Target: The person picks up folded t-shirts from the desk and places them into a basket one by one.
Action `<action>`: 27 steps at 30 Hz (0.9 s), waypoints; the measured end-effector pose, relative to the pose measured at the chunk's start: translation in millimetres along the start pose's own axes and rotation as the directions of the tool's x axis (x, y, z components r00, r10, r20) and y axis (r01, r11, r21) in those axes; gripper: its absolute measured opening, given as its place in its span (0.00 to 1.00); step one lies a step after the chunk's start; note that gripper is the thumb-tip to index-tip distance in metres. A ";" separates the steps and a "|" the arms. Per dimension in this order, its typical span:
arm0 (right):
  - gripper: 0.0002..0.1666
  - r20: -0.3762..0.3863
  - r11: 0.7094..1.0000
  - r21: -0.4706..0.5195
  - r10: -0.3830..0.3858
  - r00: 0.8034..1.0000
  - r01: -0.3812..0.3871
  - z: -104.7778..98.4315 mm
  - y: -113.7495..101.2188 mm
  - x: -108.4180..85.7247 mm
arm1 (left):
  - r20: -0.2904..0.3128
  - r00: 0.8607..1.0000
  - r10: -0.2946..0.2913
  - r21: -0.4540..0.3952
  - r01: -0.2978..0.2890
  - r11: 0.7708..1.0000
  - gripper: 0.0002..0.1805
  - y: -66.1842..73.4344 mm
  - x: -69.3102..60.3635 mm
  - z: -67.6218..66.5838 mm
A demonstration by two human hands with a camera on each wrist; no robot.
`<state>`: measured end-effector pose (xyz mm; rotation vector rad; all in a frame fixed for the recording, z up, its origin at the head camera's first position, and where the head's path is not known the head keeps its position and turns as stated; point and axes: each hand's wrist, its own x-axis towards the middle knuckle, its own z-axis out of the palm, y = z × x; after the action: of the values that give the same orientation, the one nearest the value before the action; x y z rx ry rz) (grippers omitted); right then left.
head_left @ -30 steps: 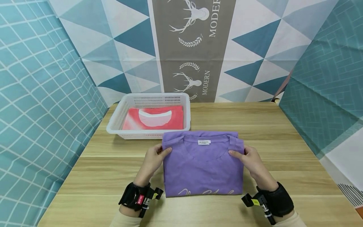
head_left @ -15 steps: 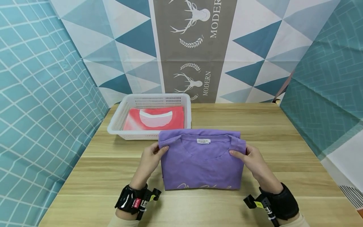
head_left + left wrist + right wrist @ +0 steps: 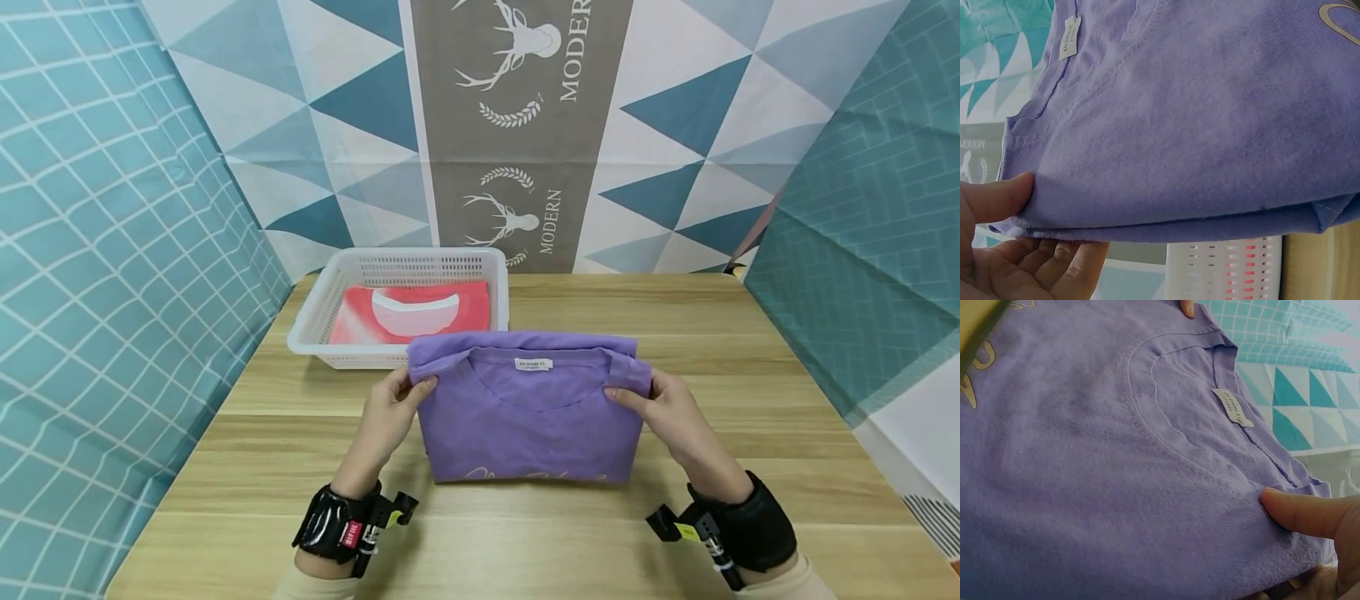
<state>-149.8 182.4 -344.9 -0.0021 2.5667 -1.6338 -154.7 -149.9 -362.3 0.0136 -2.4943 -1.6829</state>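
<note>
A folded purple T-shirt [image 3: 525,417] with a white neck label [image 3: 533,364] is tilted up, its collar edge raised toward the back. My left hand [image 3: 388,408] pinches its left upper corner, thumb on the front and fingers behind. At the opposite upper corner my right hand [image 3: 667,412] pinches the cloth the same way. In the left wrist view the left thumb [image 3: 1004,197] presses the shirt above the curled fingers. The right wrist view has the right thumb [image 3: 1300,511] beside the collar, with most of the other fingers hidden.
Behind the shirt, to the left, stands a white plastic basket [image 3: 307,333] holding a folded red and white garment [image 3: 468,312]. The wooden table [image 3: 750,400] reaches patterned cloth hangings at the back and sides.
Both hands have raised the shirt's upper edge, tilting it up. Its lower edge has shifted back from the front of the table. The left hand has moved a little left and back.
</note>
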 end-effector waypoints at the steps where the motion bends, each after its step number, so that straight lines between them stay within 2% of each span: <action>1: 0.28 -0.001 1.000 0.000 -0.004 1.000 0.004 0.2 -1.1 0.3 | 0.000 1.000 0.004 -0.001 -0.004 1.000 0.16 0.4 0.5 -0.9; 15: 0.26 0.023 0.997 0.008 -0.071 0.997 0.071 1.7 -21.3 7.2 | -0.043 0.998 0.049 0.028 -0.048 0.998 0.14 10.6 9.2 -17.7; 27: 0.27 0.012 0.997 0.006 -0.077 0.997 0.077 5.5 -37.3 16.0 | -0.038 0.999 0.025 0.052 -0.023 0.998 0.16 23.6 15.7 -33.8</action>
<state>-167.2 160.6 -314.8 -0.1115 2.5838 -1.6604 -164.8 -173.5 -326.5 0.0216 -2.4986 -1.5938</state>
